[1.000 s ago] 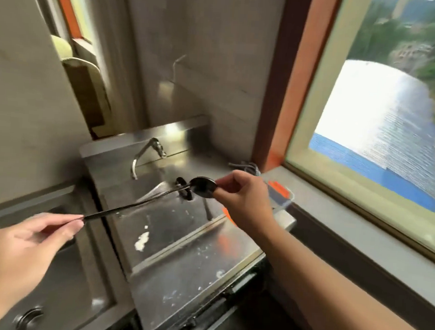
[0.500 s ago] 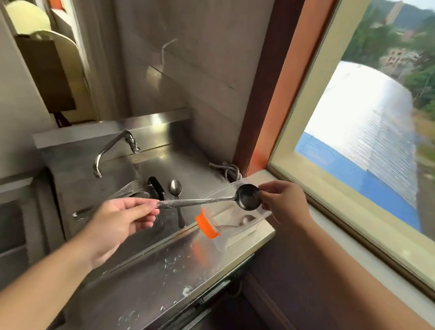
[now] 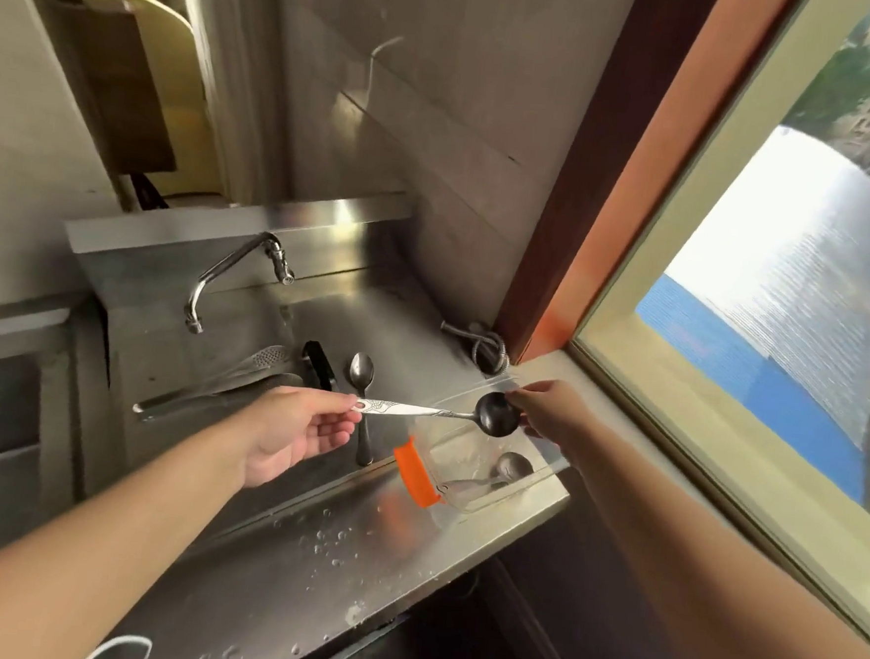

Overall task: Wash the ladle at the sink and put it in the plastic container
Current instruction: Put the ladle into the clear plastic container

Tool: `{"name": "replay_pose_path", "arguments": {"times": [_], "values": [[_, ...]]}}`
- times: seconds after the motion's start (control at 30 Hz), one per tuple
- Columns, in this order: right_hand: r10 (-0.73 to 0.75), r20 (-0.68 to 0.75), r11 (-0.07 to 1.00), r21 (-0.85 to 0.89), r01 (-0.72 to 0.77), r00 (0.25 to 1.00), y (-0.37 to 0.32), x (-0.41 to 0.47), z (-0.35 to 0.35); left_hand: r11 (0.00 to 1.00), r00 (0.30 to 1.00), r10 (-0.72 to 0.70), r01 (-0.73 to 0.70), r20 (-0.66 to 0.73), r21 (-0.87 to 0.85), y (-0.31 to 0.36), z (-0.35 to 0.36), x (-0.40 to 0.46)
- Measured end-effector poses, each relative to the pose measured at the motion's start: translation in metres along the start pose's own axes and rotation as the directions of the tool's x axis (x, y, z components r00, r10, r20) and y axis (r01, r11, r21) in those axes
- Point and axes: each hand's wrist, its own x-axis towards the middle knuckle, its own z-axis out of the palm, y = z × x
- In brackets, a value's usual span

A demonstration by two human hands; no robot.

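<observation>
I hold a small steel ladle (image 3: pixel 495 415) level in the air above the clear plastic container (image 3: pixel 535 483), which has an orange clip (image 3: pixel 415 474) on its left side. My left hand (image 3: pixel 294 430) pinches the tip of the ladle's patterned handle. My right hand (image 3: pixel 551 409) grips the rim of its dark round bowl. The container stands on the steel counter at the right of the sink (image 3: pixel 402 327), and a spoon (image 3: pixel 508 471) lies inside it.
In the sink basin lie a spoon (image 3: pixel 362 373), a slotted utensil (image 3: pixel 260 363) and a dark-handled tool (image 3: pixel 317 362). The tap (image 3: pixel 241 269) stands at the back left. A coiled hose (image 3: pixel 488 346) sits in the corner. A window sill (image 3: pixel 671 448) runs along the right.
Both hands carried the ladle rightward from over the sink to above the container. My left hand slid along the handle to its tip.
</observation>
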Motion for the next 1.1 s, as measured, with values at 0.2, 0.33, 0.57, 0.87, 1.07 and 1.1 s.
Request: {"name": "replay_pose_path", "arguments": {"times": [0.2,0.33,0.57,0.87,1.07,1.1], "values": [[0.042,0.206,0.994,-0.110,-0.019,0.978,0.023,0.054,0.007,1.000,0.993,-0.013,0.011,-0.121,-0.023,-0.022,0.029,0.015],[0.037,0.270,0.959,-0.282,0.042,0.962,0.036,0.073,0.015,0.999,0.979,-0.008,-0.003,-0.205,-0.052,-0.044,0.053,0.023],[0.002,0.410,0.862,-0.464,0.206,0.912,0.040,0.084,0.017,0.999,0.952,-0.006,-0.010,-0.306,-0.051,-0.059,0.081,0.033],[0.058,0.509,0.893,-0.412,0.183,0.859,0.044,0.093,0.029,0.999,0.930,-0.039,0.029,-0.364,-0.033,-0.063,0.082,0.045],[-0.002,0.503,0.907,-0.363,0.214,0.864,0.047,0.091,0.039,0.996,0.927,-0.074,0.053,-0.369,-0.067,-0.072,0.080,0.050],[0.002,0.496,0.912,-0.357,0.202,0.868,0.045,0.089,0.037,0.996,0.927,-0.072,0.048,-0.369,-0.074,-0.072,0.080,0.049]]}}
